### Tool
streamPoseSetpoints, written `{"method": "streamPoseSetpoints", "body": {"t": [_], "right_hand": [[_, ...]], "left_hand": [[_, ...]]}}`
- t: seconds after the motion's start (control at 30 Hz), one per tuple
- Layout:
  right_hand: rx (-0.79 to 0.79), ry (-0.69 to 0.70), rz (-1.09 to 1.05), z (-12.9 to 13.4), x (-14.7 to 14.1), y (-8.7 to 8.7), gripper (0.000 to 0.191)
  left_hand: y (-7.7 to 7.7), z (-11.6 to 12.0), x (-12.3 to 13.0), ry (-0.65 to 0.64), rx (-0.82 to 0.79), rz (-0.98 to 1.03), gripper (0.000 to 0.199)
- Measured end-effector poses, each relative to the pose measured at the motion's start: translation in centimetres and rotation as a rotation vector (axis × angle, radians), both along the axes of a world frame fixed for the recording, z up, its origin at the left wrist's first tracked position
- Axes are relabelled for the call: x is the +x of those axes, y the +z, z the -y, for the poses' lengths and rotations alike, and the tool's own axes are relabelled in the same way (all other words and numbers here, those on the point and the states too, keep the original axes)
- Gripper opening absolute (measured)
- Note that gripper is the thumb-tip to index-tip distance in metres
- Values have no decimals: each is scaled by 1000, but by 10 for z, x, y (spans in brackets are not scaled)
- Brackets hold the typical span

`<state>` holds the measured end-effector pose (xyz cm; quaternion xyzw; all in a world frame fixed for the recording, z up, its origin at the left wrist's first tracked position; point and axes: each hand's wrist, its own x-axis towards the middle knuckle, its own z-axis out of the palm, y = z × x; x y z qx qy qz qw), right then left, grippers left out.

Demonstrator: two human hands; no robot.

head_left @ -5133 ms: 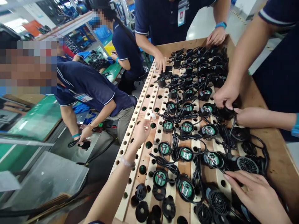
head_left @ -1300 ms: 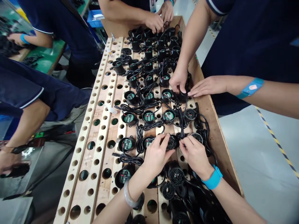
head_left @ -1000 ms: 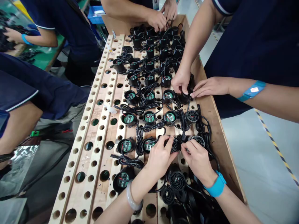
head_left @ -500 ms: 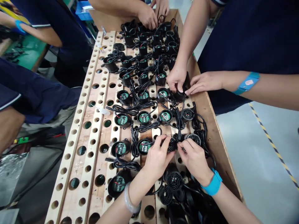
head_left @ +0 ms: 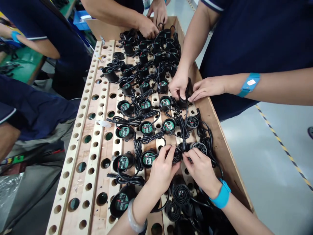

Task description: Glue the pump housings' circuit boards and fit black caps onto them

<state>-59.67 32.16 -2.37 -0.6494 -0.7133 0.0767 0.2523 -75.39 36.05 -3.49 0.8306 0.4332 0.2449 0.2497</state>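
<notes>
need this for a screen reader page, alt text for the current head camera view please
A person's left hand and right hand meet at a round, patterned black cap over a wooden board full of holes. Around it sit open black housings with green circuit boards and coiled black cables; other people's hands reach in nearby.

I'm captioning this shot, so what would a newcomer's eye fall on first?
Probably the black housings with green circuit boards, crowding the middle and right of a holed wooden board. In the lower middle, the left hand and blue-banded right hand meet at a black grille cap.
</notes>
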Motion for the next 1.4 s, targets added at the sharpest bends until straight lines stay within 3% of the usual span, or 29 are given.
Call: {"method": "streamPoseSetpoints", "body": {"t": [0.57, 0.93, 1.4], "right_hand": [[17, 63, 112, 11, -2, -12, 16], [146, 104, 144, 11, -4, -9, 19], [160, 95, 155, 10, -5, -11, 15]], "left_hand": [[2, -1, -3, 7, 39, -18, 51], [-1, -5, -5, -26, 38, 6, 51], [-1, -5, -7, -44, 69, -23, 45]]}}
